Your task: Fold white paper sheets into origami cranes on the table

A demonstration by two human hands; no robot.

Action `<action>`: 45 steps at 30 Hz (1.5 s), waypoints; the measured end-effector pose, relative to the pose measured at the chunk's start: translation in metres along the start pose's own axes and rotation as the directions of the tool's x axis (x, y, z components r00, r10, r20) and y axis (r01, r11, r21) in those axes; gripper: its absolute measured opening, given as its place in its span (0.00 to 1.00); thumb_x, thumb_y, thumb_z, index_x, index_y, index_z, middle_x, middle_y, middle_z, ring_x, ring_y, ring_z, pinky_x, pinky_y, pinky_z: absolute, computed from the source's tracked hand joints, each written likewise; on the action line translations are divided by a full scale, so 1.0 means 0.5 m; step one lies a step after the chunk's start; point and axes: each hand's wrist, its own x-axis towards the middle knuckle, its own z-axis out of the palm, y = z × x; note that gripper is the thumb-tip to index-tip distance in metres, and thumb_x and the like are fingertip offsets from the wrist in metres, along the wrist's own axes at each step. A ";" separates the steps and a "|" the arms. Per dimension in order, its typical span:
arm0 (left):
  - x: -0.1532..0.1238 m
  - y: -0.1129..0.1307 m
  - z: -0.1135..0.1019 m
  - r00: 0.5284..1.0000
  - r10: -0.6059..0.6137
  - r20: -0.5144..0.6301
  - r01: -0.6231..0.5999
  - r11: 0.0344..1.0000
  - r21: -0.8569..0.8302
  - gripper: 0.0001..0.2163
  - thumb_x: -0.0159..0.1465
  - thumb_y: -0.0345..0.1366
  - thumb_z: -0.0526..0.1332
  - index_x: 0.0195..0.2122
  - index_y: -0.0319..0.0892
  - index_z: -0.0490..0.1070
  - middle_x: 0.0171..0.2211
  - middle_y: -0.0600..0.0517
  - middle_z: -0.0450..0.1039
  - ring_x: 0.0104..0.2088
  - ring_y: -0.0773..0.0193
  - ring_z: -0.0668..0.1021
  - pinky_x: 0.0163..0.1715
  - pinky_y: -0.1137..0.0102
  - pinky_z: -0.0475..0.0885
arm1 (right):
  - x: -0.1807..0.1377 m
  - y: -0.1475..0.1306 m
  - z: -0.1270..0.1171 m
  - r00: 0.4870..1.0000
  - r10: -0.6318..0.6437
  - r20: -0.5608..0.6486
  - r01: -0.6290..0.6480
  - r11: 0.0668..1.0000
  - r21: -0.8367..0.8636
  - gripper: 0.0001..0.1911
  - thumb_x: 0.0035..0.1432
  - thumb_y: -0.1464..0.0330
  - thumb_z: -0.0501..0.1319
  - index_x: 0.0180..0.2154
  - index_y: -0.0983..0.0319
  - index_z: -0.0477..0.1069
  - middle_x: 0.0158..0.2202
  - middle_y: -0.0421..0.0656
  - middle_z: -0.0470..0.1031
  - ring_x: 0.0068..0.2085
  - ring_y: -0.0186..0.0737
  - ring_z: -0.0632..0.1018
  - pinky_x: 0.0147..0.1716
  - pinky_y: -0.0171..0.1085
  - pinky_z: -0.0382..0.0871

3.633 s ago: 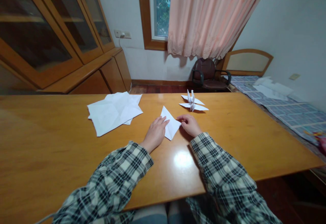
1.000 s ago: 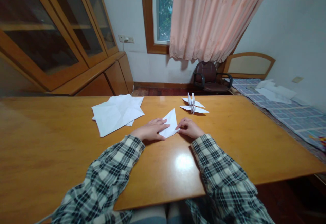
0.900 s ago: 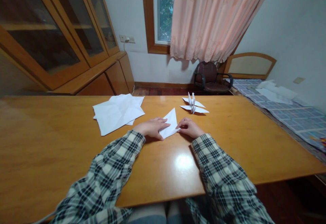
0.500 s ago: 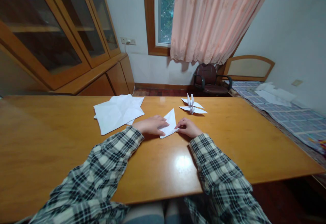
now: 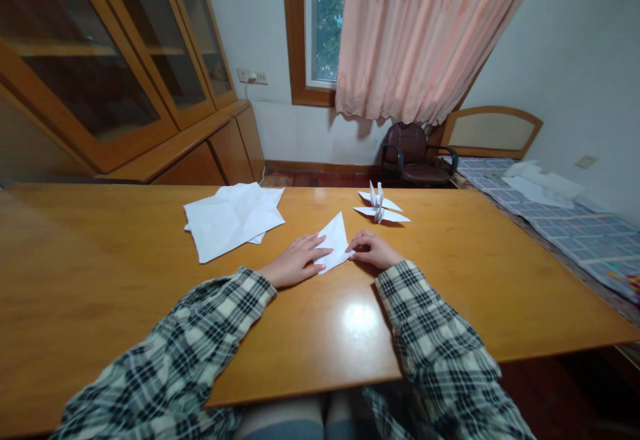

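Observation:
A white paper folded into a triangle (image 5: 336, 245) lies on the wooden table (image 5: 125, 293) in front of me. My left hand (image 5: 295, 261) rests flat on its left part, fingers stretched out and pressing it down. My right hand (image 5: 373, 251) has its fingers curled and pinches the paper's right corner. A finished white paper crane (image 5: 379, 205) stands just beyond, near the far edge. A loose pile of creased white sheets (image 5: 233, 219) lies to the left of my hands.
Wooden glass-door cabinets (image 5: 100, 73) line the left wall. Beyond the table are a window with a pink curtain (image 5: 420, 33) and a dark armchair (image 5: 413, 152). A bed with a blue checked cover (image 5: 565, 217) runs along the right side.
The folded paper went from a diamond to a narrower triangle. My left hand slid across it and now lies a little nearer me. My right hand stayed at the right corner.

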 end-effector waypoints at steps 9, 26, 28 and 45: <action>-0.002 -0.004 0.002 0.999 0.049 -0.002 -0.049 0.999 0.010 0.17 0.65 0.44 0.49 0.55 0.56 0.63 0.63 0.52 0.51 0.62 0.54 0.53 0.60 0.54 0.48 | 0.000 0.005 0.001 1.000 -0.019 -0.005 0.019 0.999 0.031 0.11 0.47 0.64 0.67 0.34 0.61 0.77 0.34 0.44 0.70 0.37 0.38 0.72 0.42 0.39 0.66; -0.001 0.006 -0.005 1.000 0.019 -0.003 -0.019 1.000 -0.019 0.17 0.64 0.42 0.50 0.53 0.52 0.65 0.62 0.52 0.54 0.62 0.54 0.54 0.60 0.53 0.48 | 0.009 0.004 0.016 0.994 0.010 -0.109 -0.018 0.998 -0.066 0.14 0.54 0.59 0.61 0.34 0.62 0.76 0.29 0.43 0.70 0.32 0.36 0.70 0.35 0.36 0.64; -0.001 0.007 -0.006 1.000 0.019 -0.004 -0.019 1.000 -0.018 0.16 0.64 0.42 0.51 0.52 0.51 0.66 0.62 0.51 0.54 0.62 0.54 0.55 0.60 0.54 0.49 | 0.010 0.003 0.019 0.992 0.007 -0.127 -0.019 0.996 -0.092 0.13 0.54 0.60 0.61 0.34 0.63 0.76 0.29 0.43 0.70 0.32 0.36 0.70 0.34 0.36 0.64; -0.001 0.016 -0.011 1.000 0.005 -0.022 -0.006 1.000 -0.029 0.12 0.64 0.43 0.51 0.44 0.47 0.68 0.61 0.49 0.55 0.61 0.55 0.56 0.59 0.55 0.50 | 0.014 -0.024 0.046 0.964 0.084 -0.253 -0.158 0.945 -0.287 0.12 0.56 0.58 0.58 0.32 0.59 0.73 0.29 0.42 0.71 0.33 0.37 0.69 0.34 0.36 0.59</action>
